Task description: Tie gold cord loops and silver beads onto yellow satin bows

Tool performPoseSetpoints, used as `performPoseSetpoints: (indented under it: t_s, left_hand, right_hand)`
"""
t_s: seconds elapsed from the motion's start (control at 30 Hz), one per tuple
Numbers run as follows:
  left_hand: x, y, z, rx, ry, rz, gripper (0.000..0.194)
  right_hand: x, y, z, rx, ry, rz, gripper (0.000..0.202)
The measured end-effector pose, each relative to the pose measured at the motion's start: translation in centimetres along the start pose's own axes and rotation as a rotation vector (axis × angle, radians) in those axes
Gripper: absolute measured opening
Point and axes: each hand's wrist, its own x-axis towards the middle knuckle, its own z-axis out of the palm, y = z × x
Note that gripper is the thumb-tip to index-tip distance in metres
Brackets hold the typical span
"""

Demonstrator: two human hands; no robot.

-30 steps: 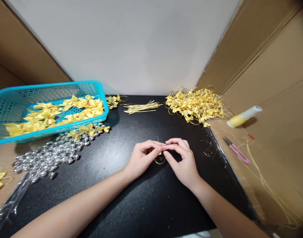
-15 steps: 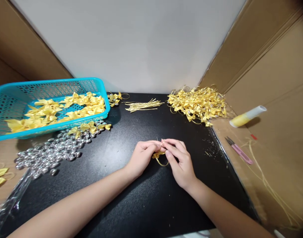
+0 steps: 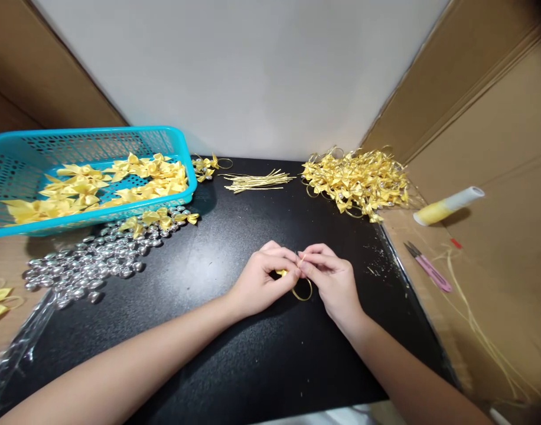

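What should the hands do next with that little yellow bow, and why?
Probably a gentle pull to snug the gold cord. The left hand and right hand both pinch the small yellow bow, a short cord end sticks up between the fingertips, and a loose gold loop hangs below.

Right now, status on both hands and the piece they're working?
Left hand and right hand both pinched shut on small yellow ribbon bow with gold loop, just above black tabletop. Nothing between hands. Silver beads lie well left.
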Motion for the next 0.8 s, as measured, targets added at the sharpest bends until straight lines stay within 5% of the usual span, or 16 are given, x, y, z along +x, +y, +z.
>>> performPoseSetpoints:
  t_s: [0.27, 0.8]
  left_hand:
    - [-0.05, -0.12, -0.27, 0.034, -0.068, 0.071, 0.019]
    - [0.34, 0.6, -0.38, 0.287, -0.091, 0.314, 0.021]
  right_hand:
    - [0.15, -0.62, 0.14, 0.087, -0.052, 0.129, 0.007]
    - [0.37, -0.96, -0.43, 0.054, -0.17, -0.027, 0.007]
